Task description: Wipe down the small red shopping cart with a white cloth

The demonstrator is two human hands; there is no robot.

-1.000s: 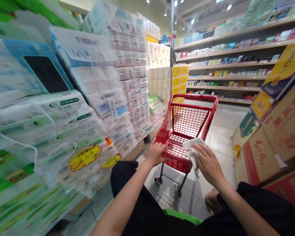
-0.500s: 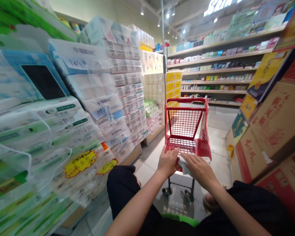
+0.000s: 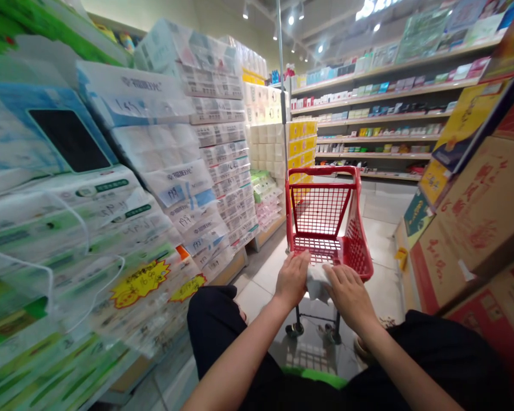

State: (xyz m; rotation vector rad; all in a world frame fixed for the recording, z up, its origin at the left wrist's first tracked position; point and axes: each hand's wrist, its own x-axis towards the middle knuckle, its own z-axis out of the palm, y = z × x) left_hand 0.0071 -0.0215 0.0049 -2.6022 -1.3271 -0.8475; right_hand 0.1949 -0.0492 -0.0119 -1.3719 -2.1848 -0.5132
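Observation:
Before my knees stands a small red shopping cart (image 3: 323, 210) with a mesh basket on dark legs and wheels. My left hand (image 3: 292, 281) is closed over the near left side of its handle bar, which the fingers mostly hide. Between my hands a crumpled white wipe (image 3: 317, 283) lies over the bar and hangs down from it. My right hand (image 3: 351, 294) is closed over the bar's right part, its fingers on the wipe. Whether the wipe is paper or cloth I cannot tell.
Stacked tissue packs (image 3: 184, 194) line the left, with a dark-screened phone (image 3: 71, 140) and a white cable (image 3: 85, 234) on them. Cardboard cartons (image 3: 475, 211) stand along the right. Shelves of small boxes (image 3: 368, 117) fill the back, beyond a thin metal pole (image 3: 281, 74).
My right hand has shifted slightly right along the handle bar, and more of the wipe shows between my hands. My left hand has moved a little left. The cart is turned slightly.

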